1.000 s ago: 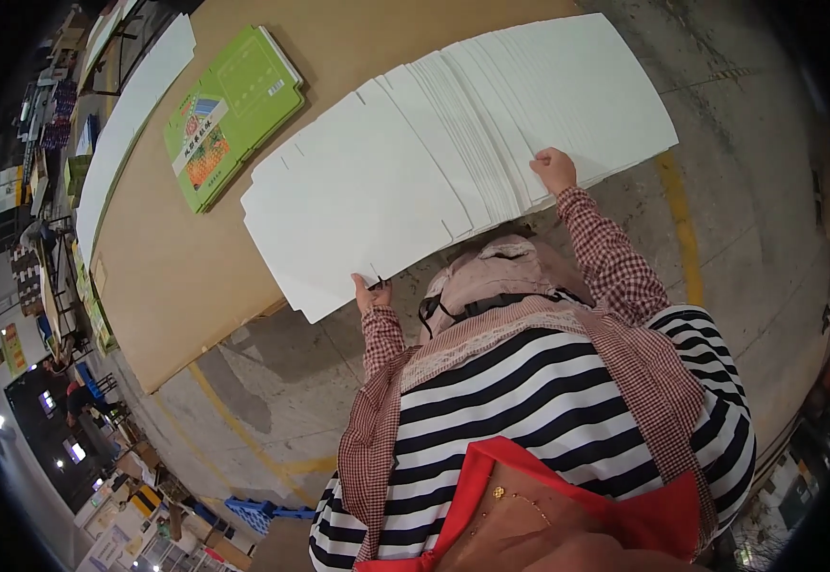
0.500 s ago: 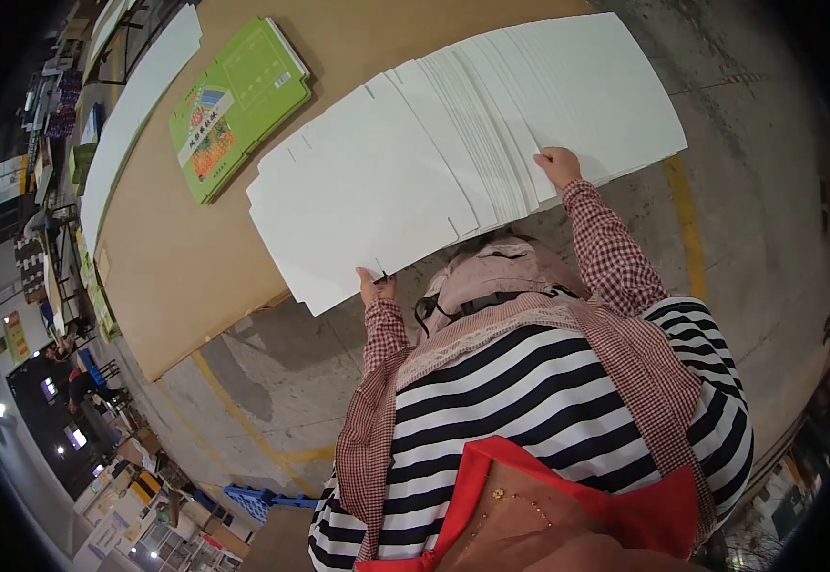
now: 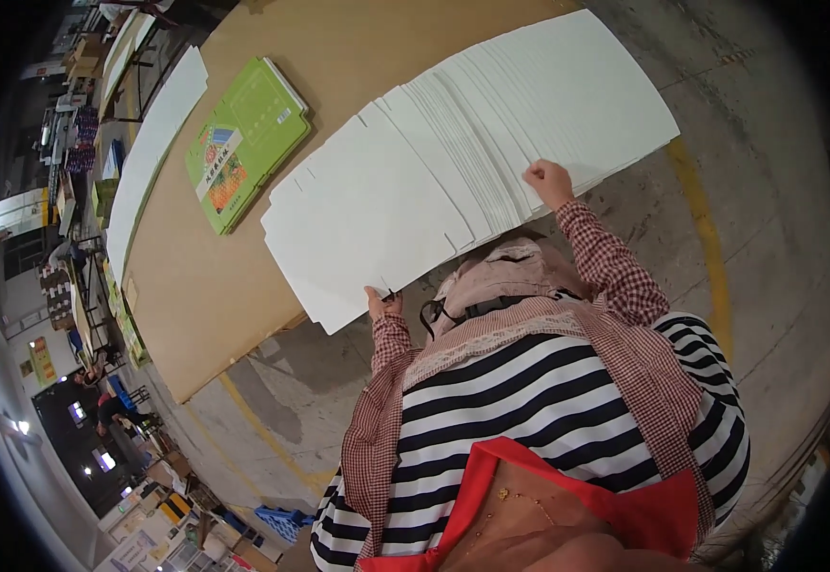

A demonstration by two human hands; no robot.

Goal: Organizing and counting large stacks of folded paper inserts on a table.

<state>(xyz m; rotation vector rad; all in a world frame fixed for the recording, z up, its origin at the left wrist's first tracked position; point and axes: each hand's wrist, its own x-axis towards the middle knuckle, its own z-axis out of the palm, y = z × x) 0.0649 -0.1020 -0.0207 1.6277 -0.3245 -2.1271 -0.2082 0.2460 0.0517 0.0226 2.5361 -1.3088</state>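
A long row of fanned-out white cardboard sheets overlaps across the brown table in front of me. The sheets have small slits along their edges, and the near side reaches past the table edge. My left hand grips the near edge of the leftmost white cardboard sheet, thumb on top; the fingers below are partly hidden, and something small and dark shows by them. Over the overlapping sheets right of the middle, my right hand is closed, fingertips down at the layered edges. Whether it pinches a sheet there is hidden.
Left of the sheets lies a stack of green printed flat cartons on the brown tabletop. A long white panel runs along the table's far left side. Yellow lines mark the concrete floor; a blue crate stands lower left.
The view has shifted a little, so table and cartons sit lower and further right. My right hand has slid slightly left relative to the sheets; my left hand keeps its hold.
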